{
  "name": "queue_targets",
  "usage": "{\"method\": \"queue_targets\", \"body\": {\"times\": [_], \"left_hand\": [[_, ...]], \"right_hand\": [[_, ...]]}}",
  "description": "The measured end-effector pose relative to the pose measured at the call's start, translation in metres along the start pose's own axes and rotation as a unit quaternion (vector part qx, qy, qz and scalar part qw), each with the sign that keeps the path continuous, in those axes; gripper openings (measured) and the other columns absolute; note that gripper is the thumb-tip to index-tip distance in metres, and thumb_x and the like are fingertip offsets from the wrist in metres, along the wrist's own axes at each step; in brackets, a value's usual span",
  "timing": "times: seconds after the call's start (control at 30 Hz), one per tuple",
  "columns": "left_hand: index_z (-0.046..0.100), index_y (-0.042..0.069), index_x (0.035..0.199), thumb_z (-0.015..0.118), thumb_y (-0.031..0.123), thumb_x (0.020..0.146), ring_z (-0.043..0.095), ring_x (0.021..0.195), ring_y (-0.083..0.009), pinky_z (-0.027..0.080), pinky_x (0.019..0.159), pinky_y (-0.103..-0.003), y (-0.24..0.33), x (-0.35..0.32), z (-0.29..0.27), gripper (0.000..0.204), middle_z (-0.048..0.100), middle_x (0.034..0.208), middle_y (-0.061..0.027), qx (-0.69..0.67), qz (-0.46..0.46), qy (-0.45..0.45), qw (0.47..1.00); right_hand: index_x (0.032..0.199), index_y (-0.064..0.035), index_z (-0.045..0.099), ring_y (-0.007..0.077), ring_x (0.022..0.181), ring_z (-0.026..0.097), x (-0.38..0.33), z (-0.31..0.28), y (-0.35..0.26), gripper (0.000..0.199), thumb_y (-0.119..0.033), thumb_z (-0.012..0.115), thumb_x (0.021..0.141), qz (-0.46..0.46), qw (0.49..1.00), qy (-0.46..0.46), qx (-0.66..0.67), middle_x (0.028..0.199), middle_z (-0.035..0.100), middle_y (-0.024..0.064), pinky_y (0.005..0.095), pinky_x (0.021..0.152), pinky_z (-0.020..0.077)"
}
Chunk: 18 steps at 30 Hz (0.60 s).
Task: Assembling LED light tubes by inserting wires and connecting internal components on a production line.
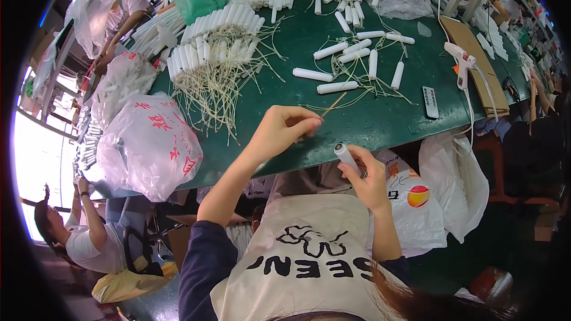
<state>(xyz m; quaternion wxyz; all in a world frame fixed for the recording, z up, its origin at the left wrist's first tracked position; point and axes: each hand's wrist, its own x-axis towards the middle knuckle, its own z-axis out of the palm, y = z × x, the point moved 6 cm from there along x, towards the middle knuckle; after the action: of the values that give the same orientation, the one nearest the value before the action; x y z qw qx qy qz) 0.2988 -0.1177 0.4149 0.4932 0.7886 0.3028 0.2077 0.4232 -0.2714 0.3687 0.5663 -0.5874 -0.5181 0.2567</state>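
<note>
My left hand (275, 134) is raised over the table's front edge, thumb and finger pinched on a thin brown stick (335, 104) that points up and away to the right. Close by on the right, my right hand (370, 177) is wrapped round a white cylindrical tube (344, 154), its dark open end facing up. Stick and tube are apart. Beyond my hands, loose white tubes with thin pale wires, such as one lying tube (336, 87), are scattered on the green table (267, 148). To the left, more tubes (217, 24) lie in stacked rows, their wires (211, 92) hanging toward me.
A white glue gun (461, 62) rests by cardboard (476, 77) on the right, near a small grey rectangular object (430, 102). Full plastic bags (148, 142) crowd the left edge. More bags (455, 178) hang below the table at right. Another person (89, 238) sits at lower left.
</note>
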Motion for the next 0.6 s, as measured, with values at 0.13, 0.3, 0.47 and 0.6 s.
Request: {"method": "queue_targets", "body": {"times": [0.13,0.3,0.47,0.6], "left_hand": [[0.057,-0.001,0.104,0.063,0.013,0.085,0.057,0.063,-0.0078,0.046,0.059,-0.020,0.000,-0.020,0.031,0.024,0.060,0.075,-0.0025,-0.310,-0.172,-0.175,0.918],[0.051,0.001,0.105,0.063,0.013,0.085,0.057,0.064,-0.0079,0.047,0.060,-0.021,-0.002,-0.026,0.046,0.026,0.060,0.075,-0.0026,-0.336,-0.207,-0.232,0.889],[0.051,0.000,0.111,0.062,0.017,0.087,0.059,0.065,-0.0114,0.049,0.062,-0.023,-0.007,-0.032,0.061,0.031,0.061,0.075,-0.0052,-0.399,-0.205,-0.333,0.829],[0.055,-0.003,0.112,0.056,0.021,0.090,0.064,0.071,-0.0184,0.053,0.066,-0.028,-0.005,-0.037,0.069,0.033,0.065,0.082,-0.0161,-0.403,-0.184,-0.382,0.811]], "right_hand": [[0.107,0.0010,0.056,0.0158,0.077,0.065,0.003,-0.001,-0.010,0.034,-0.003,0.069,0.076,-0.036,0.999,-0.007,0.009,0.088,0.066,0.0093,0.0268,0.069,0.0507],[0.102,0.0000,0.058,0.0184,0.071,0.065,0.002,-0.002,-0.017,0.036,-0.008,0.075,0.072,-0.100,0.995,0.011,0.001,0.086,0.067,0.0107,0.0265,0.064,0.0500],[0.098,-0.0002,0.057,0.0212,0.074,0.067,-0.001,-0.004,-0.016,0.036,-0.010,0.077,0.070,-0.098,0.995,0.009,0.011,0.085,0.067,0.0119,0.0272,0.065,0.0513],[0.098,0.0018,0.055,0.0201,0.083,0.066,-0.005,-0.003,-0.005,0.042,-0.011,0.079,0.067,-0.036,0.999,-0.034,0.011,0.087,0.066,0.0117,0.0288,0.071,0.0520]]}}
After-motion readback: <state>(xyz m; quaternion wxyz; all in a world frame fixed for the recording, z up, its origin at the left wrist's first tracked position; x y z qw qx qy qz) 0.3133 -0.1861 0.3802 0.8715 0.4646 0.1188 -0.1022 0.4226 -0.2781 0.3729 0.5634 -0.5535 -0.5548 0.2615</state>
